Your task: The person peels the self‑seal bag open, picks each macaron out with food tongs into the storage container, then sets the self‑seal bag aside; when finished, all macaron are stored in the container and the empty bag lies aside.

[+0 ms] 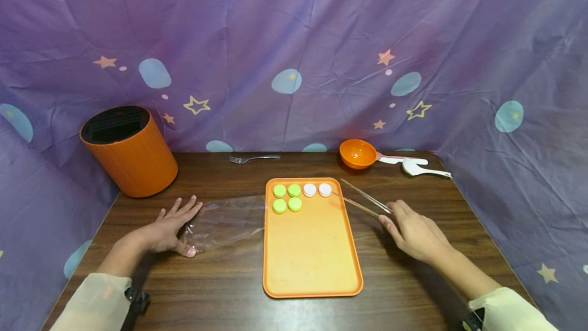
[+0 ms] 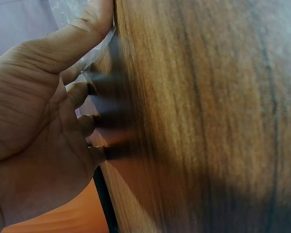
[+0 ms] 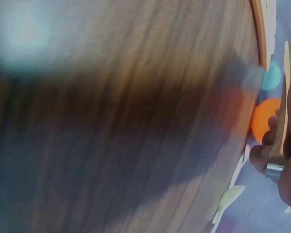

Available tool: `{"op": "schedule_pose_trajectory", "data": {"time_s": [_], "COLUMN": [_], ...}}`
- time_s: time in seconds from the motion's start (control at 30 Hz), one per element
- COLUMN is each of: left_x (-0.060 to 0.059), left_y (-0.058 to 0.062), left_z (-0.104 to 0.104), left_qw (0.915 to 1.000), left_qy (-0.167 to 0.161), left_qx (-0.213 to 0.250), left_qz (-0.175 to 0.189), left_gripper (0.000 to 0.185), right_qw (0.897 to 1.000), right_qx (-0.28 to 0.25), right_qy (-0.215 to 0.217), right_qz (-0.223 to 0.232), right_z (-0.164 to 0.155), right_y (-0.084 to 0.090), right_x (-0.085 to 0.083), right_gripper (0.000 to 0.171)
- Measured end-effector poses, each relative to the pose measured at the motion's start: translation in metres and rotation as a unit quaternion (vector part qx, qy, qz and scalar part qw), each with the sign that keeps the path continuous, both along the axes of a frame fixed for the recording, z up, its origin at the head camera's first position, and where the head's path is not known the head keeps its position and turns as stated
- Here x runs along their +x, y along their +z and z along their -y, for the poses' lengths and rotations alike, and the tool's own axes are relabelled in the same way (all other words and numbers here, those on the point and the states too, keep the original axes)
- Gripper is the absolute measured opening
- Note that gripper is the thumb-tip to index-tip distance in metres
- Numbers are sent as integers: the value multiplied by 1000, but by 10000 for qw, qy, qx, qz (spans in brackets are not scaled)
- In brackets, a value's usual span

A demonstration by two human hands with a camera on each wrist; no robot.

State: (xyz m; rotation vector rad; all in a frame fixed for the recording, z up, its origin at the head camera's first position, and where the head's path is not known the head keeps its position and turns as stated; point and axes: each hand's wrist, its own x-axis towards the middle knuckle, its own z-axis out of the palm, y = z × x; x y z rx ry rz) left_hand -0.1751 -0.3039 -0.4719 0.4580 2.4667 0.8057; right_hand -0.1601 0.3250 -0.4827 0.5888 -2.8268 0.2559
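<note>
My left hand (image 1: 167,226) is spread on the table, its fingers straight, touching the left end of a clear plastic bag (image 1: 229,221) that lies flat. In the left wrist view, part of the bag (image 2: 70,14) shows behind the thumb. My right hand (image 1: 415,231) holds a pair of metal tongs (image 1: 360,203), their arms apart and tips near the upper right edge of the orange tray (image 1: 312,259). Several green round pieces (image 1: 294,204) and two white ones (image 1: 324,189) sit in the tray's far end. In the right wrist view the tongs (image 3: 282,116) lie within the curled fingers.
An orange cylindrical knife block (image 1: 138,157) stands at the back left. Along the back edge lie a fork (image 1: 254,158), an orange bowl (image 1: 358,154), a white-handled utensil (image 1: 404,160) and a white spoon (image 1: 424,170). A purple patterned cloth (image 1: 257,55) hangs behind the table.
</note>
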Motion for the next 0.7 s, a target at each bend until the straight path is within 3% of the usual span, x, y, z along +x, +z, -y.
{"op": "schedule_pose_trajectory", "data": {"time_s": [0.23,0.4,0.53,0.7], "left_x": [-3,-5,-3,0], "left_y": [-11,-20,-11,-2], "left_z": [6,13,8,1], "left_qw": [9998,9997,9994,10000], "left_qy": [-24,-62,-93,-22], "left_qx": [142,108,304,67], "left_qz": [-107,-227,-101,-41], "left_gripper": [136,136,135,134], "right_qw": [9967,9854,9719,9621], "right_qx": [-251,-380,-473,-530], "right_qy": [-586,-1263,-1811,-2122], "right_qz": [511,1075,1428,1631], "right_z": [-13,-22,-29,-34], "right_y": [-1,-3,-4,-6], "right_x": [9,12,13,12], "right_gripper": [41,45,53,58]}}
